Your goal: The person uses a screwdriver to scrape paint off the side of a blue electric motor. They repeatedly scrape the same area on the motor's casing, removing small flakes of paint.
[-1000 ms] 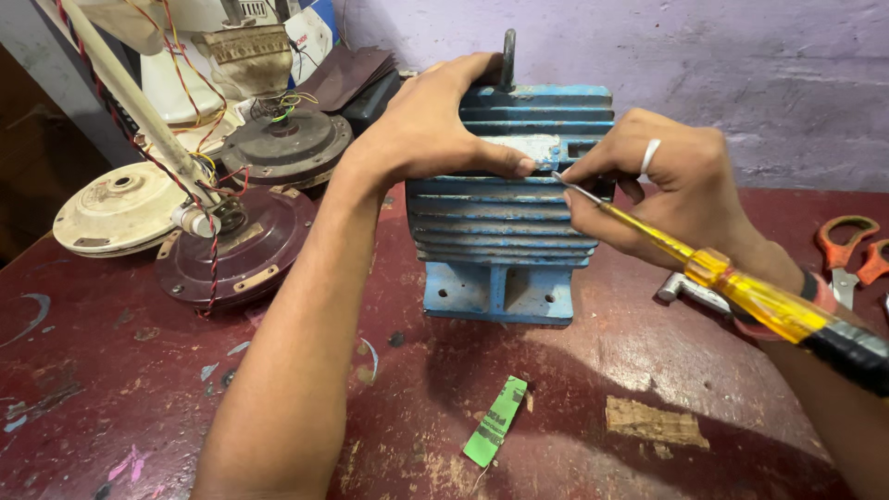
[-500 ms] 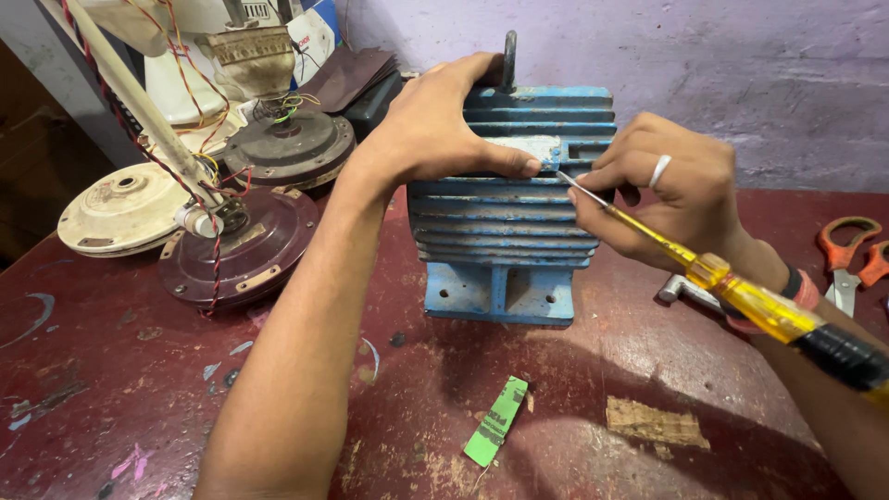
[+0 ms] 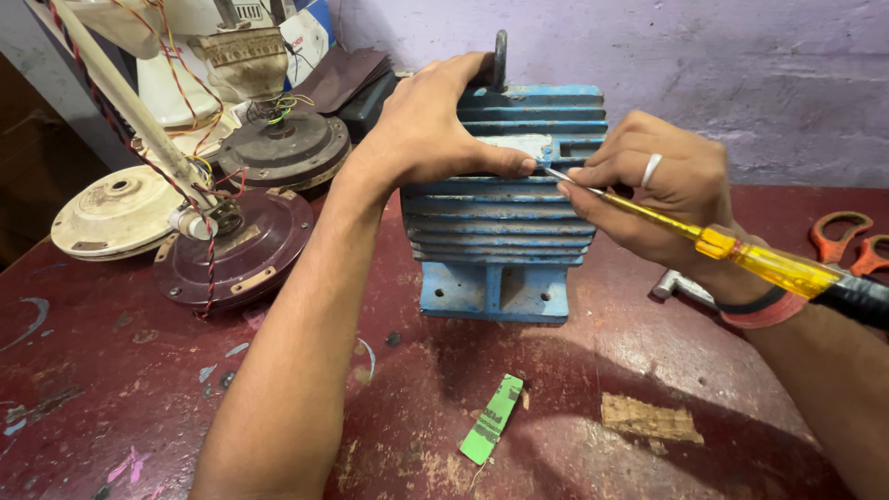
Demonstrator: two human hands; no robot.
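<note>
Worn dark-red table (image 3: pixel 111 407) bearing a blue motor housing (image 3: pixel 505 231), fan motors (image 3: pixel 231 245), green paper strip (image 3: pixel 493 431) and orange-handled scissors (image 3: pixel 847 243).

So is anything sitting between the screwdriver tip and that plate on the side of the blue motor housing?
Nothing visible. The screwdriver in the right hand has its tip right at the edge of the pale plate on the blue motor housing. The left hand grips the housing, thumb beside the tip, not across it.
</note>
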